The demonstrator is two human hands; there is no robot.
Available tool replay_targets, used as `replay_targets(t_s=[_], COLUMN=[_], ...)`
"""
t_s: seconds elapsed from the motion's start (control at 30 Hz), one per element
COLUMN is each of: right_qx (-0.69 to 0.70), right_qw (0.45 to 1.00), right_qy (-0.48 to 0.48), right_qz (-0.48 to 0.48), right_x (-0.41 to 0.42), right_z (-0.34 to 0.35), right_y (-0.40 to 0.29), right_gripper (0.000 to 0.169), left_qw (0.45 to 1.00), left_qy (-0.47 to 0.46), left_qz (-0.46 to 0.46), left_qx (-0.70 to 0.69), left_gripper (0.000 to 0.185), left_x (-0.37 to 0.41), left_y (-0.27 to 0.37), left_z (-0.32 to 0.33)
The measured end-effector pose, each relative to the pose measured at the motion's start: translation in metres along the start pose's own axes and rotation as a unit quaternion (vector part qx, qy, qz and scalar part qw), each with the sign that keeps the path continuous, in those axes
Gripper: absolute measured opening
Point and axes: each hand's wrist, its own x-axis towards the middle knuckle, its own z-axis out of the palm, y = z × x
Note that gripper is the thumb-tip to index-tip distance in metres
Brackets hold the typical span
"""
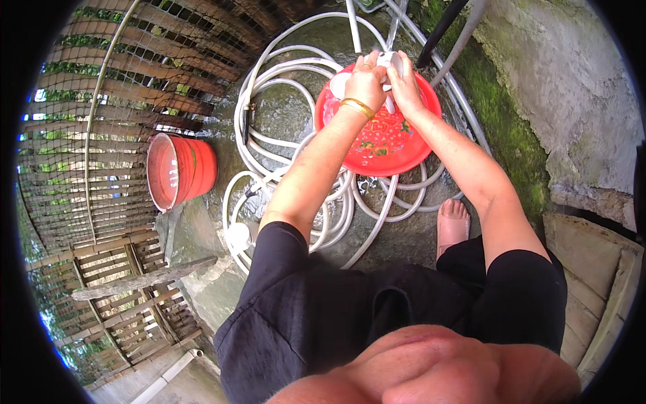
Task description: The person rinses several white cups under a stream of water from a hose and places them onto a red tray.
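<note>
Over a red plastic basin (373, 161), both my hands are around a white object with dark marks (387, 58), perhaps a piece of crockery. My left hand (364, 86), with a bracelet on its wrist, presses on it from the left. From the right my right hand (407, 90) grips it, its fingers towards the far rim. A round white piece (340, 86) shows beside my left hand, and a narrow white piece (389, 105) sticks out below the hands. Green leaf bits (373, 147) lie in the basin, against its printed bottom. My hands hide much of the white pieces.
Coiled white hose (282, 65) covers the wet floor around the basin. A red bucket (199, 169) lies tipped by the slatted fence (126, 101). At right stands a mossy wall (560, 91). A stream of water (396, 25) falls beyond my hands. A pink slipper (452, 230) is below.
</note>
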Motion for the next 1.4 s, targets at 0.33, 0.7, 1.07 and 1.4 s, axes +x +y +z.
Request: replay_targets(t_s=[0.33, 0.7, 1.07, 1.4], right_qx=[0.034, -0.248, 0.290, 0.241], right_qw=[0.914, 0.932, 0.925, 0.924], right_qy=[-0.123, -0.265, -0.034, -0.005], right_qz=[0.384, -0.004, 0.242, 0.297], right_x=[0.061, 0.065, 0.021, 0.015], right_z=[-0.031, -0.030, -0.026, -0.024], right_y=[-0.020, -0.027, -0.023, -0.035], right_gripper=[0.036, 0.036, 0.037, 0.034], left_qw=[0.991, 0.985, 0.998, 0.999], left_qy=[-0.016, -0.136, 0.022, -0.030], left_qz=[0.129, 0.087, -0.047, 0.025], left_qx=[0.008, -0.055, -0.043, -0.004], left_gripper=[0.007, 0.020, 0.015, 0.023], left_x=[0.003, 0.014, -0.004, -0.022], left_y=[-0.012, -0.005, -0.003, 0.010], left_z=[-0.014, -0.026, 0.011, -0.005])
